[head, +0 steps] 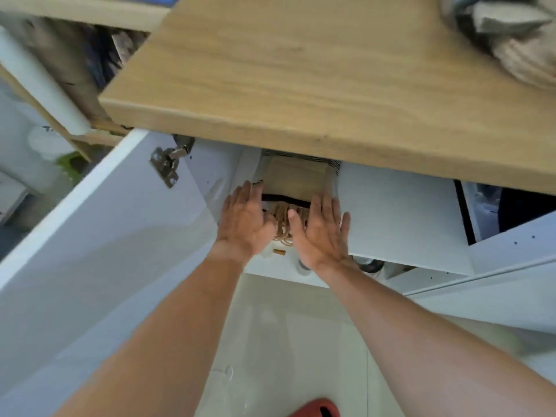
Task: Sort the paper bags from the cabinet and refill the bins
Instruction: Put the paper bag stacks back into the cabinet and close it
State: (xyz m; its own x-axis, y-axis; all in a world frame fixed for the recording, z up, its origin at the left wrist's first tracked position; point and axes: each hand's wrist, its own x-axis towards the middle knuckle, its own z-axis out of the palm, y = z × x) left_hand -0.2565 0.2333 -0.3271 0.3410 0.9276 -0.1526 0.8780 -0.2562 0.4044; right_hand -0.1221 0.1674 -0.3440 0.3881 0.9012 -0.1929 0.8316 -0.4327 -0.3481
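Below, under the wooden countertop (301, 85), inside the open white cabinet (391, 212): a stack of brown paper bags (296, 180) with twisted rope handles (282, 224) hanging toward the front. Left hand (245, 219) flat against the stack's left side, fingers straight, gripping nothing. Right hand (323, 233) flat against the right side, fingers straight too, thumb beside the handles. Cabinet door (105, 221) swung wide at left, metal hinge (167, 165) showing. Pale floor (285, 341) beneath, red shoe (316, 409) at the bottom edge
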